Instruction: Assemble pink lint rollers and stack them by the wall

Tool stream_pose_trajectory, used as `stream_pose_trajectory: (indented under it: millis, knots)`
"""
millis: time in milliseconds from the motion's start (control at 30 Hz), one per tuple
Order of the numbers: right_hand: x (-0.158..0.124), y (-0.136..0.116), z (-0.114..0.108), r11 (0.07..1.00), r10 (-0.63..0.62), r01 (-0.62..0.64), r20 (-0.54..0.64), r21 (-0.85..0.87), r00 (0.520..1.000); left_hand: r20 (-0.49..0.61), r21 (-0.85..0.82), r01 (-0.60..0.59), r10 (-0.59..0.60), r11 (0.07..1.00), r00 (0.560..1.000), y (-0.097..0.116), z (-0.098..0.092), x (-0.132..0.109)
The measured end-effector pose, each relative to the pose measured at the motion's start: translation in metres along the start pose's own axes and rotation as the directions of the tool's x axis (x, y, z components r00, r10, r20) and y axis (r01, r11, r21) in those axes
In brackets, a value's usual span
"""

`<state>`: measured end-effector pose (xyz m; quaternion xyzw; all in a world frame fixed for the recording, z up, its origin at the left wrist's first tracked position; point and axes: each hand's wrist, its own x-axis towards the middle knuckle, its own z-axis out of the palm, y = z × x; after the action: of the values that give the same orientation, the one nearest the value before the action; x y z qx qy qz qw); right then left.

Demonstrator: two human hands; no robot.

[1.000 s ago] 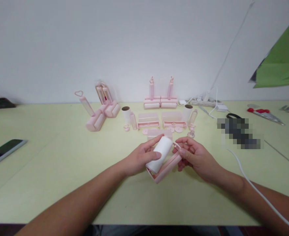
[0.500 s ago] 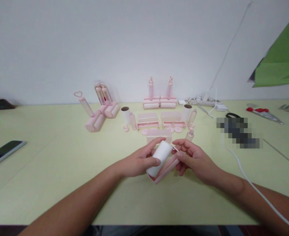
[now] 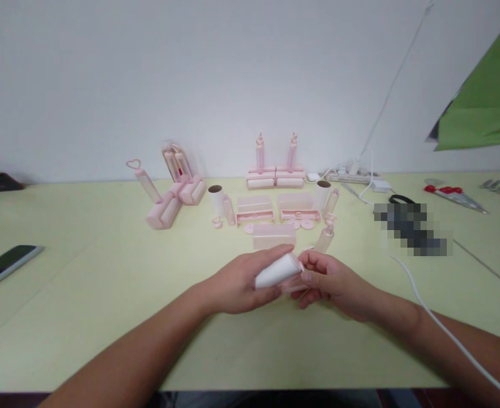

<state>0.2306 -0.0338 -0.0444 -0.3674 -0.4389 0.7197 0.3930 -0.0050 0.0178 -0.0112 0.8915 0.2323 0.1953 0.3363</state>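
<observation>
My left hand (image 3: 241, 280) wraps its fingers round a white paper roll (image 3: 275, 271), which lies nearly flat just above the table. My right hand (image 3: 330, 277) pinches the pink plastic holder (image 3: 295, 281) at the roll's right end; most of the holder is hidden behind the fingers and the roll. Both hands meet at the middle of the pale yellow table (image 3: 105, 317). Just beyond them lie a clear pink cover (image 3: 274, 235) and a small clear handle piece (image 3: 323, 239).
Further back stand assembled pink rollers (image 3: 274, 170), two open pink trays (image 3: 275, 208), cardboard-core rolls (image 3: 216, 198) and leaning rollers (image 3: 165, 204). A phone (image 3: 3, 265) lies at the left, scissors (image 3: 454, 195) and a power strip (image 3: 352, 175) at the right. A white cable (image 3: 445, 334) crosses my right forearm.
The roll and holder have tipped from steeply tilted to nearly flat and dropped toward the table. My two hands have closed in around them, hiding most of the pink holder.
</observation>
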Motion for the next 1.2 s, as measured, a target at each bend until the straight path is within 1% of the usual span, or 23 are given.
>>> stream_pose_trajectory:
  millis: [67,133,200,300,500,633,767,967,1100,1200]
  knots:
    - [0.001,0.000,-0.002,0.998,0.060,-0.061,0.069,0.019,0.996,0.027,0.027,-0.040,0.039,0.999,0.999,-0.001,0.001,-0.001]
    - [0.002,0.000,-0.004,0.992,0.119,-0.126,0.149,0.033,0.982,0.056,0.041,-0.063,0.061,0.997,0.997,-0.001,0.001,-0.001]
    - [0.001,-0.002,-0.006,0.984,0.156,-0.170,0.192,0.061,0.969,0.076,0.044,-0.082,0.079,0.996,0.994,0.001,0.000,-0.001]
    - [0.001,-0.002,-0.006,0.980,0.162,-0.180,0.176,0.088,0.971,0.099,0.056,-0.092,0.086,0.994,0.991,0.003,0.000,0.000]
    - [0.005,0.003,-0.007,0.992,0.118,-0.125,0.141,0.036,0.983,0.137,0.095,-0.076,0.063,0.993,0.989,0.008,-0.002,0.002]
    - [0.005,0.003,-0.007,0.992,0.119,-0.125,0.153,0.029,0.981,0.139,0.091,-0.097,0.083,0.991,0.987,0.013,-0.003,0.002]
    - [0.004,0.001,-0.006,0.995,0.094,-0.099,0.167,0.019,0.982,0.142,0.124,-0.111,0.093,0.986,0.985,0.017,-0.005,0.002]
    - [0.004,0.002,-0.007,0.997,0.071,-0.076,0.187,0.020,0.980,0.187,0.183,-0.127,0.092,0.975,0.978,0.018,-0.006,0.002]
    - [0.003,0.001,-0.006,0.998,0.057,-0.062,0.182,0.025,0.982,0.186,0.206,-0.120,0.082,0.971,0.979,0.019,-0.006,0.001]
    - [0.002,-0.001,-0.005,0.996,0.071,-0.079,0.187,0.034,0.980,0.183,0.206,-0.117,0.080,0.972,0.980,0.020,-0.006,0.001]
